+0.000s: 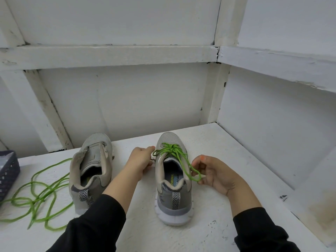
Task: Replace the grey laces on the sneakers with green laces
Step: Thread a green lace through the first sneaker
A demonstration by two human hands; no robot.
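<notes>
The white surface carries both shoes: the bare sneaker left of centre, its spare lace pooled lower left, and the laced sneaker at centre right. The right hand pinches a loop of the green lace, and the left hand seems to pinch the other end. Tying looks due next: cross the ends and pull snug

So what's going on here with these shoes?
A person is lacing the right-hand sneaker with a green lace, already crisscrossed through its eyelets. Their right grip pinches a loop of it beside the collar; their left grip seems to hold the other end at the sneaker's left side. The other sneaker stands unlaced, with a second green lace loose on the table beside it.
</notes>
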